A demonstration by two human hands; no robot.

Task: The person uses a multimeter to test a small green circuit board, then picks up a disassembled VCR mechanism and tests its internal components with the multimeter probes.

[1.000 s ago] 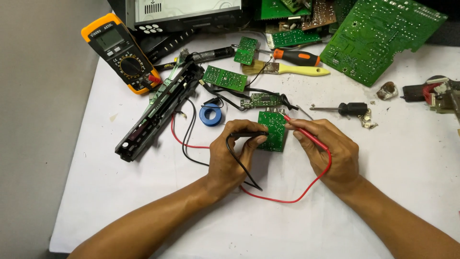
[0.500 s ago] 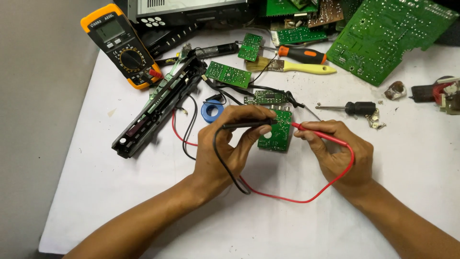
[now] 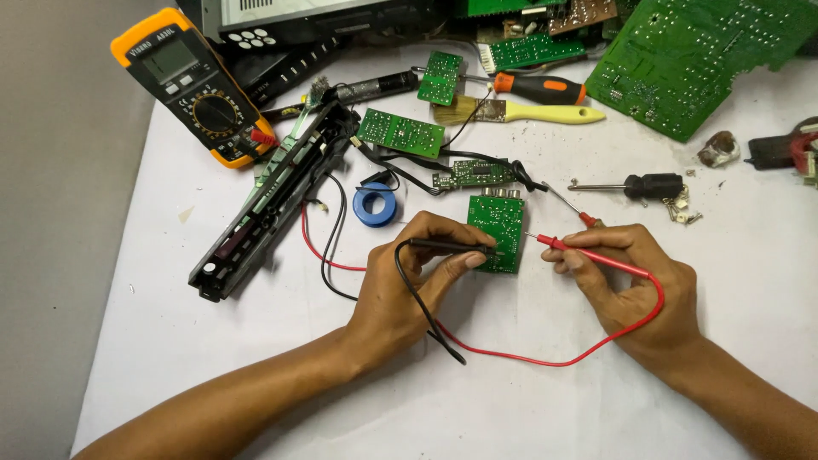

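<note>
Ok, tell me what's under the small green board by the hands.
The small green board lies on the white table. The left hand covers its lower left edge; anything beneath the board is hidden.

L hand (image 3: 400,285) w/ black probe (image 3: 447,246) — on small green board (image 3: 498,232).

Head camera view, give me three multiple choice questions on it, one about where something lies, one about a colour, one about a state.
1. Where is the blue tape roll?
A. left of the small green board
B. on the multimeter
C. in the right hand

2. What colour is the probe in the left hand?
A. red
B. black
C. yellow

3. How is the small green board?
A. lifted in the air
B. flat on the white table
C. under the brush

Answers: 1 A, the roll lies beside the board's left edge. 2 B, the black probe lies under the left thumb. 3 B, the board rests on the table.
</note>
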